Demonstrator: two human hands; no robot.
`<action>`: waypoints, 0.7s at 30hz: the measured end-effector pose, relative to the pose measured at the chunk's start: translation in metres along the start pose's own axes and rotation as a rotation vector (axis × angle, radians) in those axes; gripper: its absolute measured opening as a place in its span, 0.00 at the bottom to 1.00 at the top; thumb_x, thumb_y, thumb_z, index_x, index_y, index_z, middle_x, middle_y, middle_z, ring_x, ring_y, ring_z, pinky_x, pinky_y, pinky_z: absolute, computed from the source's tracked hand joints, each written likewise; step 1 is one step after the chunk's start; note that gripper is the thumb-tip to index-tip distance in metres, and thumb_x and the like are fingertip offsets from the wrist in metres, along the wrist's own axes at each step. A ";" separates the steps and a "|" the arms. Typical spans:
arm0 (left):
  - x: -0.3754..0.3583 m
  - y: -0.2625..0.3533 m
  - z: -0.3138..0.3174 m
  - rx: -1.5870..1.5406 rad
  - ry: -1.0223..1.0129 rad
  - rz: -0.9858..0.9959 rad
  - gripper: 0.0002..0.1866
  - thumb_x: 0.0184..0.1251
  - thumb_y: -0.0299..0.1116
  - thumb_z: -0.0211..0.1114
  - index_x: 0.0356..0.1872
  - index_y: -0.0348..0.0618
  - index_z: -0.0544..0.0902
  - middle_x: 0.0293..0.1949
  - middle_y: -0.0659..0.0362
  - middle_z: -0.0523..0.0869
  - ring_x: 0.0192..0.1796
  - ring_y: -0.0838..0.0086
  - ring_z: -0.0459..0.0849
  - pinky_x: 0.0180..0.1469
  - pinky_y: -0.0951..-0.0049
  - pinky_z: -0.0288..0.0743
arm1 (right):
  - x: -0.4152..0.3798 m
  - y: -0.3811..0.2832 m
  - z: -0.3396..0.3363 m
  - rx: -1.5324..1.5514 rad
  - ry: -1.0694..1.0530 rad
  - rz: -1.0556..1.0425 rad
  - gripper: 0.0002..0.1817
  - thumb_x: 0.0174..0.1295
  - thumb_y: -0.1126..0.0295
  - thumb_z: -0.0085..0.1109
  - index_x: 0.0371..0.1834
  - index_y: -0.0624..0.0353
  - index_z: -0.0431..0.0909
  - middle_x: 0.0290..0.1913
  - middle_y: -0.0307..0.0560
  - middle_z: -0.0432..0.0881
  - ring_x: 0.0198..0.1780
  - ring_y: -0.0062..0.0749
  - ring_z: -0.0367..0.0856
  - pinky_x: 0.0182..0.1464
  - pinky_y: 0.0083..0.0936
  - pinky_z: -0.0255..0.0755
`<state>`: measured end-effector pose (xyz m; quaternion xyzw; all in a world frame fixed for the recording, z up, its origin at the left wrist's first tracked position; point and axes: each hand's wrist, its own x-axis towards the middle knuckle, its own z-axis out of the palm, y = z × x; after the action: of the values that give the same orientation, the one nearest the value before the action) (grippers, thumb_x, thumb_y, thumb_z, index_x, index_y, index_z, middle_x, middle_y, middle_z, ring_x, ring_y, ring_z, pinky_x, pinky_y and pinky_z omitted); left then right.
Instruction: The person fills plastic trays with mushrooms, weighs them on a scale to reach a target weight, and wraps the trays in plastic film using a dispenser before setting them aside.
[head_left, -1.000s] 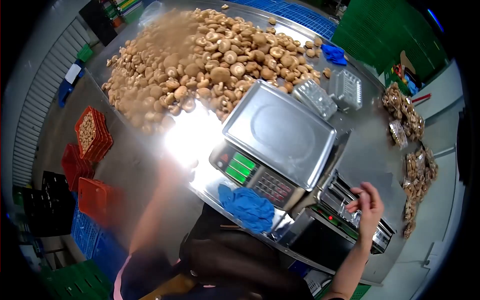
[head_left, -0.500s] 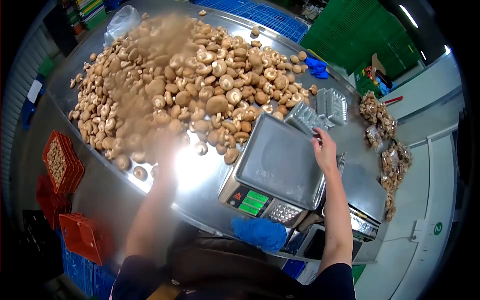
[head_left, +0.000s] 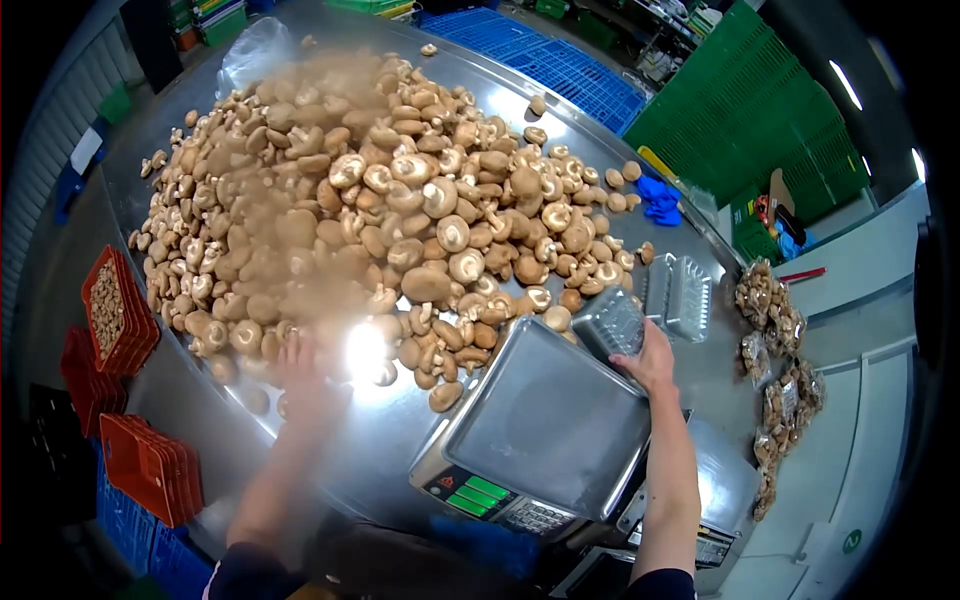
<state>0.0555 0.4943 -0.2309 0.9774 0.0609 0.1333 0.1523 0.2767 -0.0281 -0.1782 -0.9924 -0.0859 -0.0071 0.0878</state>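
A large heap of shiitake mushrooms (head_left: 420, 210) spreads over the metal table. My left hand (head_left: 308, 378) reaches to the heap's near edge, its fingers over the mushrooms there; a hazy smear blurs them, so I cannot tell whether they grip any. My right hand (head_left: 652, 360) grips the near end of a clear plastic tray (head_left: 608, 320), thumb on the near side. That tray lies just beyond the far right corner of the weighing scale (head_left: 545, 415), whose green display faces me. Behind it rest more clear plastic trays (head_left: 686, 298).
Blue gloves (head_left: 660, 200) lie at the table's far edge. Bagged mushrooms (head_left: 770, 310) line the right side. A second scale (head_left: 712, 470) stands right of the first. Red baskets (head_left: 150, 470) are stacked at left, green crates (head_left: 745, 110) behind. A plastic bag (head_left: 252, 55) sits at the far left.
My right hand has closed on the near end of the clear plastic tray. My left hand has moved slightly left and down along the heap's edge. The view has shifted a little.
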 end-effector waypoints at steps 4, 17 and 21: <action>-0.006 -0.011 0.009 -0.108 0.135 0.068 0.40 0.48 0.41 0.73 0.64 0.46 0.67 0.72 0.43 0.57 0.74 0.45 0.52 0.72 0.43 0.43 | -0.006 -0.004 0.003 -0.014 0.114 -0.075 0.53 0.29 0.60 0.82 0.64 0.64 0.64 0.55 0.59 0.76 0.58 0.56 0.72 0.63 0.41 0.65; -0.003 0.041 -0.121 -0.990 -0.337 -0.119 0.28 0.63 0.43 0.68 0.59 0.39 0.71 0.54 0.53 0.80 0.56 0.68 0.78 0.54 0.69 0.72 | -0.121 -0.306 -0.030 1.474 -1.383 -0.312 0.52 0.57 0.30 0.50 0.72 0.63 0.58 0.59 0.62 0.75 0.58 0.46 0.78 0.65 0.35 0.66; -0.049 0.005 -0.122 -1.112 -0.517 -0.872 0.08 0.74 0.32 0.52 0.44 0.37 0.70 0.34 0.51 0.85 0.19 0.70 0.84 0.11 0.82 0.68 | -0.172 -0.325 0.039 1.870 -1.553 0.434 0.41 0.68 0.41 0.40 0.73 0.63 0.53 0.54 0.66 0.77 0.55 0.49 0.80 0.59 0.38 0.74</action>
<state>-0.0252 0.5161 -0.1288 0.6439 0.3285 -0.1617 0.6718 0.0513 0.2647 -0.1659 -0.2831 0.0791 0.6628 0.6887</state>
